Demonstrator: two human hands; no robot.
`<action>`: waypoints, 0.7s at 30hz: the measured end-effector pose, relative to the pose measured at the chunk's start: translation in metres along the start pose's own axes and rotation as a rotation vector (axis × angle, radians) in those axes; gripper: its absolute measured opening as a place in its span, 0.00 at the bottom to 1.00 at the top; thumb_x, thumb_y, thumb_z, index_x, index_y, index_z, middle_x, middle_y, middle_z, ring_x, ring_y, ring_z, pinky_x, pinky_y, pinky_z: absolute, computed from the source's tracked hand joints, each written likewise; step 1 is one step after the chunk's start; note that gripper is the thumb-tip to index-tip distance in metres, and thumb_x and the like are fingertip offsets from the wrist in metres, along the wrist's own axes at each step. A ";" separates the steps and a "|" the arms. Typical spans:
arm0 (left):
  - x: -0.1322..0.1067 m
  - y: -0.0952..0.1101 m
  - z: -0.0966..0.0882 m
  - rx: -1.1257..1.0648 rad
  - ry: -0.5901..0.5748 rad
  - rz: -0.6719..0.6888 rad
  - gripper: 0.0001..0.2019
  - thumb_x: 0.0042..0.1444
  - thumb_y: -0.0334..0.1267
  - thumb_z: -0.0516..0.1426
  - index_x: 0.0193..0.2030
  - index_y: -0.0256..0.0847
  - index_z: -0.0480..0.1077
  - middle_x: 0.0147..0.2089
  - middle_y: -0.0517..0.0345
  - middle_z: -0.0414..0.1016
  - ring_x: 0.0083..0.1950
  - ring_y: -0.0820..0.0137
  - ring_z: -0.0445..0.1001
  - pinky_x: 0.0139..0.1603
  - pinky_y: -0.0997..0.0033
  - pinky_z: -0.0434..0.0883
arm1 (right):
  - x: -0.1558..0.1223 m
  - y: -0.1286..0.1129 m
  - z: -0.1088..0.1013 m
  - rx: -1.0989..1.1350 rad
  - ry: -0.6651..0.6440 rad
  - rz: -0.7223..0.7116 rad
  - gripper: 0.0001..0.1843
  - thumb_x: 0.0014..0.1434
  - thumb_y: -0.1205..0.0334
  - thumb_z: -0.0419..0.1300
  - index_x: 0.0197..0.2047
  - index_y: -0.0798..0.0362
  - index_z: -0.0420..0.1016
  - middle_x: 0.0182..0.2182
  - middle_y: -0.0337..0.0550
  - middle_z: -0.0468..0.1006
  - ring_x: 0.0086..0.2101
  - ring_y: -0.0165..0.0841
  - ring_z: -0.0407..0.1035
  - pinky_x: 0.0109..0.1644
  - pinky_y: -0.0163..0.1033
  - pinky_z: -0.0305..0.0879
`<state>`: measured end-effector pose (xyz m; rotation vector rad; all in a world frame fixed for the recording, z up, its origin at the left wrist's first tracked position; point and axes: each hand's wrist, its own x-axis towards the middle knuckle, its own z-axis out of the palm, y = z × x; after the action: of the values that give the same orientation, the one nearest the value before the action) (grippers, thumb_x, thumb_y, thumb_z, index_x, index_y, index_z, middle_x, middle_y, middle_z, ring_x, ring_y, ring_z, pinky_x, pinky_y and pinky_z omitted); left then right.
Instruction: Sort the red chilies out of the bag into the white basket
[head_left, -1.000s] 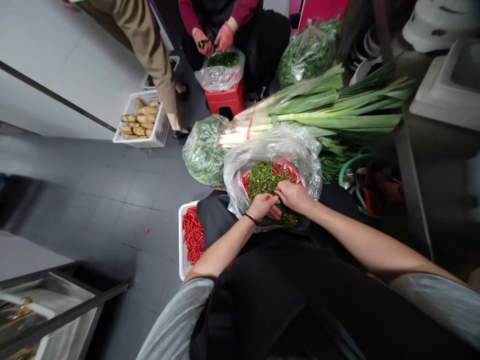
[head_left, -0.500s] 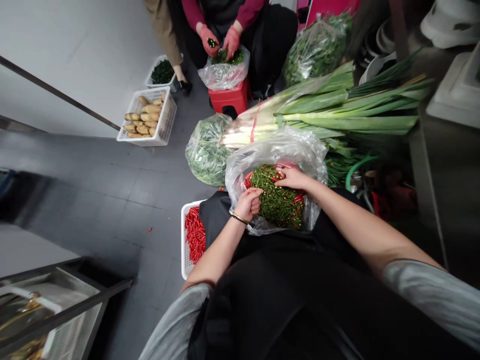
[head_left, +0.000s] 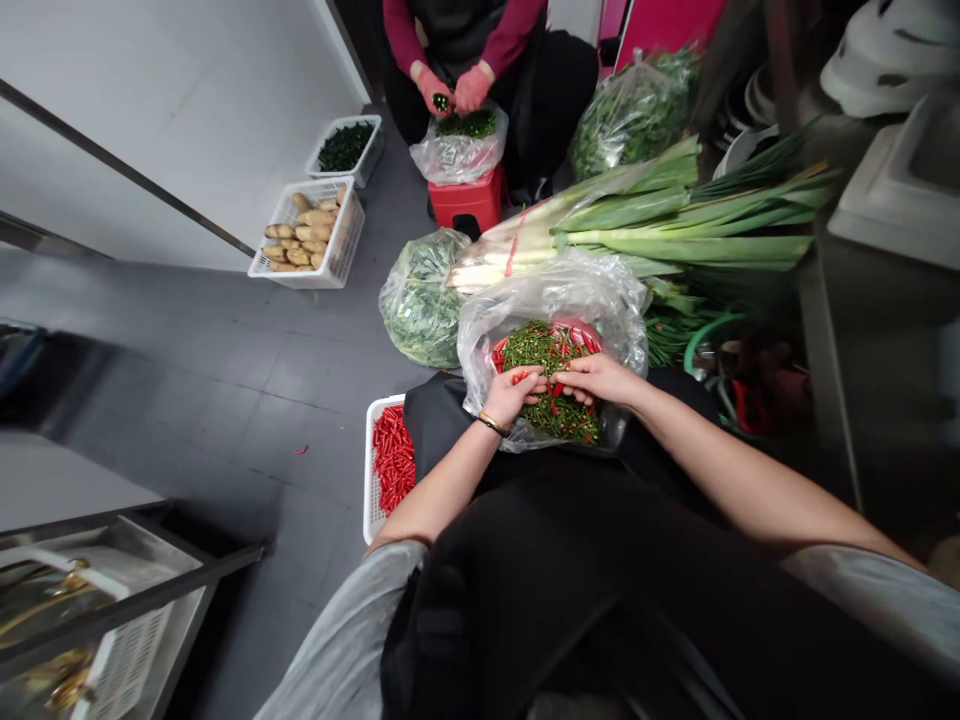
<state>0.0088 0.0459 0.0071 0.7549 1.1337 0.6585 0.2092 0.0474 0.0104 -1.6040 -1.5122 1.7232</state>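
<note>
A clear plastic bag [head_left: 480, 330] lies open in front of my lap, with green chilli stems [head_left: 566, 425] heaped inside among red chillies [head_left: 581, 335]. My left hand [head_left: 514, 395] is closed over the left of the heap, with bits of red chilli showing at its fingers. From the right, my right hand [head_left: 600, 380] pinches a red chilli over the middle of the heap. Its fingertips are close to those of my left hand; whether they touch I cannot tell. By my left knee is a white basket [head_left: 369, 480] of loose red chillies [head_left: 394, 460].
Ahead, a person in pink gloves [head_left: 472, 88] handles greens in a bag on a red stool [head_left: 469, 200]. Leeks [head_left: 637, 235] and bagged greens [head_left: 424, 300] lie beyond my bag. A basket of tan roots [head_left: 341, 235] stands ahead left, a metal rack [head_left: 180, 580] at lower left.
My right hand has come down and toward my left hand, and a red chilli now shows at its fingertips. The legs of a second person at the back have left the view.
</note>
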 end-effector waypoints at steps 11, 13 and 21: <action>-0.008 0.005 0.013 -0.229 -0.179 -0.080 0.23 0.51 0.39 0.66 0.53 0.32 0.71 0.31 0.52 0.79 0.30 0.70 0.78 0.36 0.70 0.73 | -0.027 -0.010 0.018 -0.513 0.412 -0.239 0.21 0.66 0.45 0.47 0.33 0.51 0.69 0.31 0.46 0.77 0.34 0.36 0.71 0.39 0.37 0.62; -0.009 0.000 0.017 -0.262 -0.081 -0.034 0.22 0.50 0.37 0.66 0.51 0.33 0.72 0.30 0.55 0.79 0.30 0.73 0.78 0.38 0.73 0.73 | -0.030 -0.007 0.027 -0.436 0.391 -0.200 0.21 0.66 0.45 0.47 0.33 0.51 0.69 0.29 0.44 0.77 0.32 0.35 0.71 0.38 0.36 0.61; -0.014 0.007 0.001 -0.137 0.079 0.028 0.16 0.51 0.45 0.65 0.40 0.35 0.72 0.15 0.74 0.52 0.14 0.84 0.49 0.15 0.82 0.47 | -0.022 0.000 0.008 -0.417 0.288 -0.083 0.18 0.65 0.50 0.51 0.40 0.54 0.75 0.29 0.44 0.79 0.30 0.35 0.72 0.37 0.37 0.63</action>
<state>0.0046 0.0383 0.0205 0.6330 1.1393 0.7875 0.2090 0.0263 0.0194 -1.8565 -1.8356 1.1195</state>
